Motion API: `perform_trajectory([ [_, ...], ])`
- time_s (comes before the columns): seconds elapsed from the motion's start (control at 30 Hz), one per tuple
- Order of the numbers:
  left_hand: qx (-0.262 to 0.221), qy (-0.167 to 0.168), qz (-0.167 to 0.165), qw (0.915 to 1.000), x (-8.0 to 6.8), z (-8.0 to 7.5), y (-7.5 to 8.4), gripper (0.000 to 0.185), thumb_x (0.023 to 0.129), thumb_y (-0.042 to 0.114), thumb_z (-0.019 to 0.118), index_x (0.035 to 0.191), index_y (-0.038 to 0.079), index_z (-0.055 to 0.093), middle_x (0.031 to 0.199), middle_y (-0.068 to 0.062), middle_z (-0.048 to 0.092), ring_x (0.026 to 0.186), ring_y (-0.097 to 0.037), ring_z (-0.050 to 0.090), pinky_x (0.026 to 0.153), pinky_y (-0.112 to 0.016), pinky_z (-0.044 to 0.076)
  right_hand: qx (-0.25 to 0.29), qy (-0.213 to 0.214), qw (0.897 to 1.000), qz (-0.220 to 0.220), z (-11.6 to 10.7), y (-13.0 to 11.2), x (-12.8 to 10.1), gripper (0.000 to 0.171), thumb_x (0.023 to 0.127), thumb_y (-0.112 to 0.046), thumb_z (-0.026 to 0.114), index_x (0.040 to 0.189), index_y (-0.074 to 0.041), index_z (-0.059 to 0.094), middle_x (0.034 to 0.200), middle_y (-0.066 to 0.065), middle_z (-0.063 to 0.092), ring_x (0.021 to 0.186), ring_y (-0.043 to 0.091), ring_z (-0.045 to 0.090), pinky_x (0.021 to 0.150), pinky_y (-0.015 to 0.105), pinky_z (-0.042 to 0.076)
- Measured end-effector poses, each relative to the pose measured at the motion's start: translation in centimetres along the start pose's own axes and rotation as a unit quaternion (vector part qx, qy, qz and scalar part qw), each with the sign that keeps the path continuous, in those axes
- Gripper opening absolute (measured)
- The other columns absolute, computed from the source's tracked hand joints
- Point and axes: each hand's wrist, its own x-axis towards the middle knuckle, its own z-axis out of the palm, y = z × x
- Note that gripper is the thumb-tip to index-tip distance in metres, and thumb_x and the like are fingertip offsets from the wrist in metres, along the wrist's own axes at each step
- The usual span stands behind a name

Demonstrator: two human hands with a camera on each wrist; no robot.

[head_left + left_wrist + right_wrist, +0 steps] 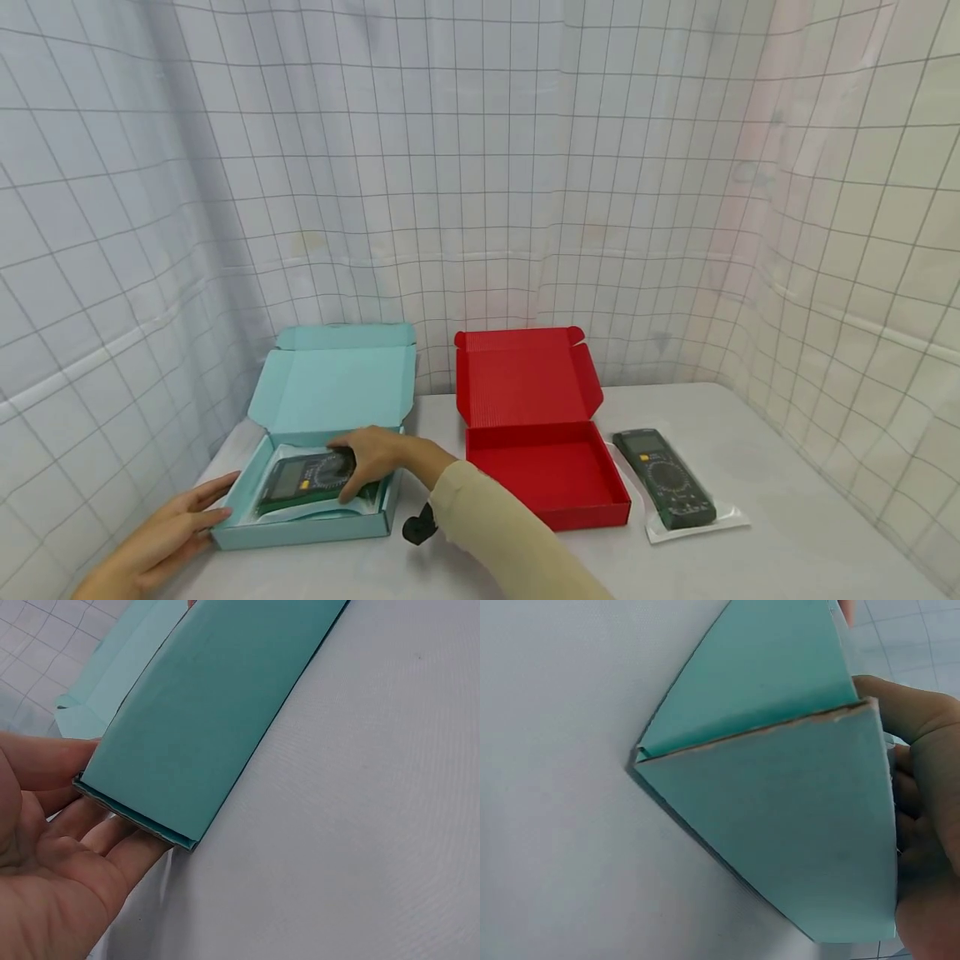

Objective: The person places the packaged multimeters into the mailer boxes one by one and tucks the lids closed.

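Inside the open light-blue cardboard box (300, 528) lies a dark green multimeter (292, 481) with clear plastic wrapping (315, 509) around it. My right hand (370, 461) reaches in from the right and grips the meter's dial end, thumb on the near side and fingers on the far side. In the right wrist view, the box's wall (780, 825) hides the meter and most of the fingers. At the box's left end, my left hand (168, 531) rests extended fingers against the side wall; the left wrist view shows these fingers (131, 855) at the box's end.
An open red box (543, 475) stands right of the light-blue one, its lid (525, 375) raised. Farther right, a second multimeter (667, 479) lies on the white table (787, 492) in clear plastic. A small black object (420, 525) shows under my right wrist. Gridded curtains (495, 167) surround the table.
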Motion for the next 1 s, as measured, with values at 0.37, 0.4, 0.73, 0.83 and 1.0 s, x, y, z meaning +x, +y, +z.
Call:
perform_trajectory([
  [0.37, -0.006, -0.021, 0.006, 0.9997, 0.0, -0.1, 0.1, 0.069, 0.110, 0.002, 0.044, 0.156, -0.017, -0.003, 0.128, 0.031, 0.044, 0.115, 0.003, 0.056, 0.096, -0.032, 0.053, -0.039, -0.016, 0.999, 0.014, 0.5, -0.3, 0.3, 0.088, 0.083, -0.051, 0.084, 0.157, -0.022, 0.046, 0.153, -0.013, 0.046, 0.137, 0.004, 0.044, 0.106, 0.021, 0.040],
  [0.4, -0.004, -0.025, 0.009, 0.9996, 0.0, -0.1, 0.1, 0.069, 0.110, 0.002, 0.044, 0.155, -0.018, -0.005, 0.128, 0.031, 0.043, 0.115, 0.003, 0.056, 0.096, -0.031, 0.053, -0.036, -0.014, 0.999, 0.012, 0.5, -0.2, 0.3, 0.088, 0.083, -0.050, 0.085, 0.157, -0.021, 0.046, 0.154, -0.012, 0.046, 0.138, 0.004, 0.043, 0.107, 0.021, 0.039],
  [0.73, 0.012, -0.022, 0.011, 0.9996, 0.0, 0.2, 0.0, 0.071, 0.111, 0.005, 0.044, 0.154, -0.017, -0.007, 0.130, 0.030, 0.040, 0.115, 0.004, 0.054, 0.096, -0.031, 0.053, 0.007, 0.020, 0.999, -0.031, 0.3, 0.5, -0.8, 0.080, 0.086, -0.043, 0.085, 0.153, -0.015, 0.051, 0.149, -0.009, 0.053, 0.133, 0.002, 0.048, 0.104, 0.016, 0.039],
  [0.83, 0.032, 0.004, 0.001, 0.9995, 0.0, 0.4, 0.1, 0.073, 0.110, 0.007, 0.048, 0.155, -0.017, -0.004, 0.134, 0.022, 0.040, 0.114, 0.005, 0.054, 0.094, -0.031, 0.053, 0.038, 0.037, 0.998, -0.042, 0.0, 0.6, -1.2, 0.078, 0.086, -0.039, 0.085, 0.151, -0.012, 0.054, 0.147, -0.008, 0.056, 0.130, 0.000, 0.050, 0.102, 0.015, 0.041],
  [1.0, 0.046, 0.026, -0.010, 0.9986, -0.1, 0.5, 0.3, 0.074, 0.108, 0.007, 0.052, 0.156, -0.018, 0.001, 0.147, 0.001, 0.038, 0.113, 0.005, 0.054, 0.094, -0.032, 0.052, 0.093, 0.050, 0.994, -0.041, -0.5, 1.1, -2.0, 0.074, 0.086, -0.035, 0.086, 0.149, -0.011, 0.056, 0.144, -0.005, 0.059, 0.127, 0.000, 0.052, 0.099, 0.016, 0.043],
])
